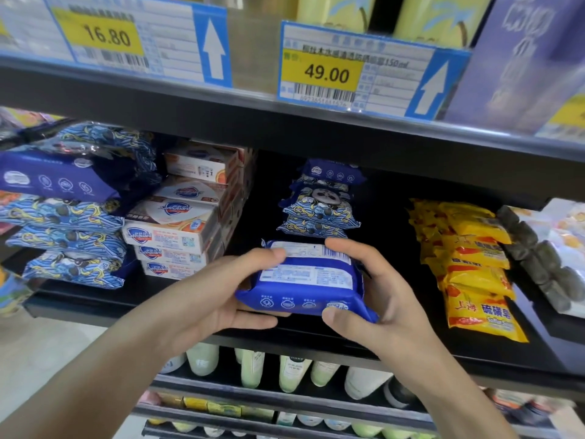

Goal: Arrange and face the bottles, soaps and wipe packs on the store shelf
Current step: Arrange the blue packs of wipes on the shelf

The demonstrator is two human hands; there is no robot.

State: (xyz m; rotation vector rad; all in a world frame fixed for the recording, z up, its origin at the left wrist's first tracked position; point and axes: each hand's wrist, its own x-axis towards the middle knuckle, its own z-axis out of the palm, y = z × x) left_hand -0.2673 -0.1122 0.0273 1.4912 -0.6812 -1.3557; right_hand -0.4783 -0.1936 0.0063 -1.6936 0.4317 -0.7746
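Note:
A blue wipe pack [308, 277] with its white printed back facing up is held over the front of the black middle shelf [95, 307]. My left hand [228, 296] grips its left end, thumb on top and fingers underneath. My right hand [373, 299] grips its right end the same way. Behind it, deeper on the shelf, stands a small stack of blue patterned wipe packs [319, 207]. A larger pile of the same wipe packs [69, 213] fills the left side.
White Safeguard soap boxes [177, 229] are stacked left of centre. Yellow soap bags [471, 264] lie in a row on the right, with dark lumpy packs [538, 258] beyond them. Pale green and white bottles [291, 372] stand on the shelf below. Price tags [326, 74] hang on the upper shelf edge.

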